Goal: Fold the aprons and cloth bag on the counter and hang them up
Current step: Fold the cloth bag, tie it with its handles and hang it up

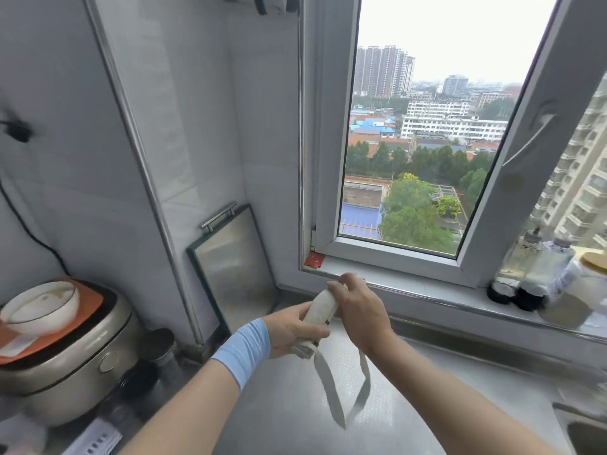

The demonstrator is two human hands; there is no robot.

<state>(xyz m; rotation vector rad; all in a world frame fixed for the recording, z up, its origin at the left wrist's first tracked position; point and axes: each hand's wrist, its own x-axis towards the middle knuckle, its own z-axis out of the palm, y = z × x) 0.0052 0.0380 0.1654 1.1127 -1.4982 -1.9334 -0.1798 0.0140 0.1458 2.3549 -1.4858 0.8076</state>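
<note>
Head view: the rolled cloth bag (319,309) is held over the counter (289,415), toward its back edge. The left hand (290,330) grips its lower end and the right hand (359,307) curls round the upper end. Its straps (328,385) dangle below. The right hand's fingers hide the roll's top.

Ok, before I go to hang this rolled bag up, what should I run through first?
1. Cloth bag rolled compactly: ok.
2. Left hand gripping the lower end: ok.
3. Right hand gripping the upper end: ok.
4. Straps free for hanging: ok, they dangle loose below the roll.
5. Hook within reach: cannot tell, none plainly in view.
6. Aprons folded: cannot tell, none in view.
</note>
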